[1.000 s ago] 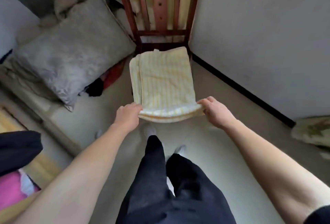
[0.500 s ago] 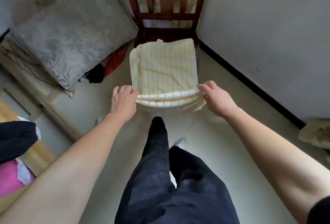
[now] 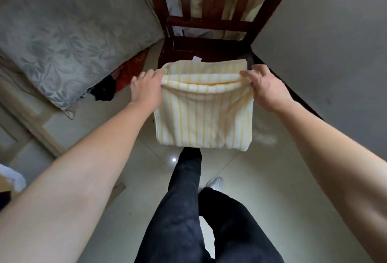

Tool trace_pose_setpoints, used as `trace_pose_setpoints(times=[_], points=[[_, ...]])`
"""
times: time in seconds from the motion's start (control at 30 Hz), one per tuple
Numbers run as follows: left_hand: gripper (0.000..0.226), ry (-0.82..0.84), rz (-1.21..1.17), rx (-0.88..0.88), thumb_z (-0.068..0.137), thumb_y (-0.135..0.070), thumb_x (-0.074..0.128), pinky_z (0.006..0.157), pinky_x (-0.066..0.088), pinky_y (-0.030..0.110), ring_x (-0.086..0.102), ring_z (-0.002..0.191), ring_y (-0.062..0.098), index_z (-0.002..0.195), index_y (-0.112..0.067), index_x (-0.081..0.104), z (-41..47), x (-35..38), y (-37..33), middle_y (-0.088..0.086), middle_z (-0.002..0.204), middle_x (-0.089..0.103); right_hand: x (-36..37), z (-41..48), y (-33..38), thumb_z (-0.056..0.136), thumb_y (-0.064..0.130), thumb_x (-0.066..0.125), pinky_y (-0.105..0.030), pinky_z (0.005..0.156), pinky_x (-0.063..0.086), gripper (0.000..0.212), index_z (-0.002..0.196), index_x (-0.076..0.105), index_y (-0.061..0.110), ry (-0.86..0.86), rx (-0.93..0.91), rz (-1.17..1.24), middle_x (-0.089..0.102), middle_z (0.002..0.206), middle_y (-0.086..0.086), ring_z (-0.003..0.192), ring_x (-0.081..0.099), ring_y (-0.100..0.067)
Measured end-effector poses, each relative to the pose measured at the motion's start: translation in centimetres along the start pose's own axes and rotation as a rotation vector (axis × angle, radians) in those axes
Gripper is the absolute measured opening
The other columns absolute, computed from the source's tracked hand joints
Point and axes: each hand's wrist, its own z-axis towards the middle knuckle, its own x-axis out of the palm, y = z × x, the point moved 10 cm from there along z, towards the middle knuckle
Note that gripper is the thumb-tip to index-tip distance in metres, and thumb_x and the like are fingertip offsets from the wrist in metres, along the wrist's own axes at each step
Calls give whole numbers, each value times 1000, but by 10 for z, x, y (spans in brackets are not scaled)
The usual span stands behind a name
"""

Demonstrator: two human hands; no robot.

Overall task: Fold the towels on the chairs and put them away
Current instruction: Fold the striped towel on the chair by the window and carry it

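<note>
A cream towel with yellow stripes (image 3: 204, 124) lies folded on the seat of a dark wooden chair (image 3: 209, 47). Its near part hangs over the seat's front edge. My left hand (image 3: 146, 89) pinches the left end of a doubled-over edge, and my right hand (image 3: 266, 86) pinches the right end. Both hands hold that edge up and carry it toward the chair back, over the towel's far part. A small white label (image 3: 196, 58) sticks out at the towel's far edge.
A grey leaf-patterned cushion (image 3: 62, 38) leans at the left of the chair, with red and black cloth (image 3: 117, 80) beneath it. A white wall (image 3: 335, 42) with a dark skirting runs along the right. My dark-trousered legs (image 3: 188, 210) stand on the pale tiled floor.
Both hands have lifted the towel's near edge and moved it away from me toward the chair back, folding it over. The camera has moved closer to the chair.
</note>
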Motion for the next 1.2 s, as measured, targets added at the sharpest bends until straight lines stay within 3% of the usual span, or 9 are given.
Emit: trace_pose_setpoints(times=[0.2,0.33,0.4,0.57,0.67,0.87,1.07,1.13,1.2], points=[[34,104,14,-17,87,-6,54,90,38,47,53,109,37,119,-15,49,79,52,7,15,114,59,43,81,-22,94,5,45,-48,87,49,59,148,35,27,77,132,-13,30,148,-17,116,52,-46],[58,29,-14,-116,84,-5,57,97,35,47,44,124,35,139,-17,39,99,77,18,16,137,46,76,105,-45,100,26,41,-49,93,47,58,154,20,27,83,369,69,17,159,-14,124,48,-45],[59,-29,-43,-143,87,-16,57,104,32,48,37,133,34,142,-18,34,88,81,14,15,150,33,89,94,-51,101,37,40,-47,95,45,61,155,17,21,49,520,153,21,158,-14,126,48,-42],[58,53,-3,206,97,-40,41,114,14,61,13,146,37,150,-21,24,35,112,-46,21,158,13,128,29,-64,89,72,32,-42,108,38,83,151,27,16,-44,870,540,44,147,-9,133,45,-30],[66,187,72,372,97,-61,21,112,5,68,-6,148,38,154,-31,5,24,142,-68,18,161,-6,145,3,-66,86,79,30,-41,105,41,89,145,36,12,12,895,504,51,140,-11,128,49,-31],[92,265,138,329,75,-89,0,105,-2,74,-20,145,39,150,-38,-15,70,169,-83,11,159,-22,166,4,-95,91,75,24,-39,87,43,81,114,58,4,125,961,408,63,116,-19,110,57,-38],[95,267,126,269,74,-90,-4,105,-2,74,-19,145,40,151,-36,-15,90,170,-92,13,159,-20,145,34,-115,90,76,25,-35,89,43,75,114,58,13,20,948,510,63,109,-8,105,58,-30],[96,246,87,279,76,-89,1,107,-2,73,-15,146,40,152,-32,-10,85,158,-98,16,160,-16,144,27,-110,89,79,20,-33,89,39,79,125,54,17,81,926,605,59,110,-3,105,55,-25],[102,188,35,395,75,-91,12,109,0,71,-11,147,39,154,-28,-6,71,145,-115,18,160,-12,146,17,-100,87,82,22,-35,96,39,86,138,44,17,170,833,605,58,126,-7,117,54,-30]])
